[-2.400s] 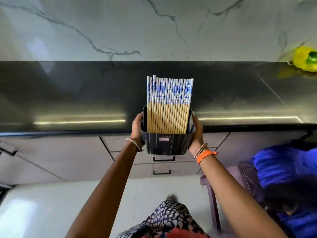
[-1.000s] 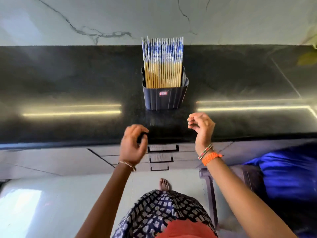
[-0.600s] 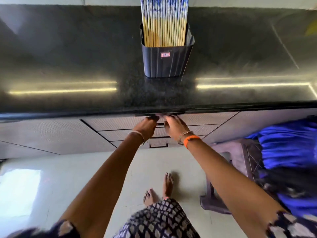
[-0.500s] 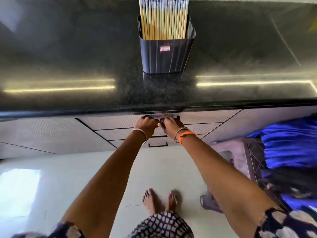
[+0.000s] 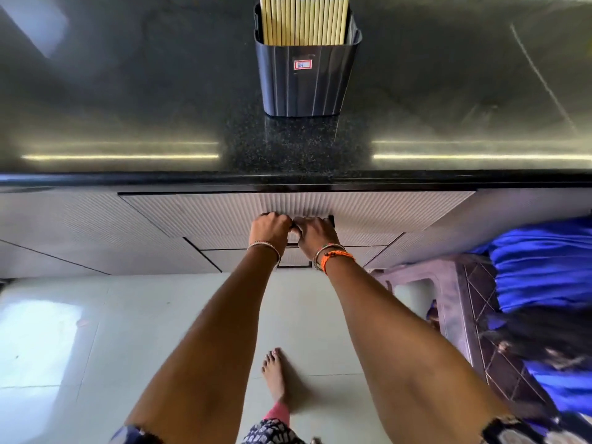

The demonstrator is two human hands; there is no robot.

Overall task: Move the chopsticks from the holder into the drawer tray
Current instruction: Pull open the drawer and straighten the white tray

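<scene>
Below counter's front edge, left hand (image 5: 270,228) and right hand (image 5: 317,232) curl side by side around top drawer (image 5: 205,213) handle. Chopsticks (image 5: 303,19) upright in holder (image 5: 307,78) mid-counter (image 5: 128,91).

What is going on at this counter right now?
A person has both hands on the top drawer's handle, left hand and right hand side by side, apparently pulling it open. The drawer front stands only slightly out; its inside is not visible. The chopsticks all stand in the dark holder on the black countertop, untouched.
</scene>
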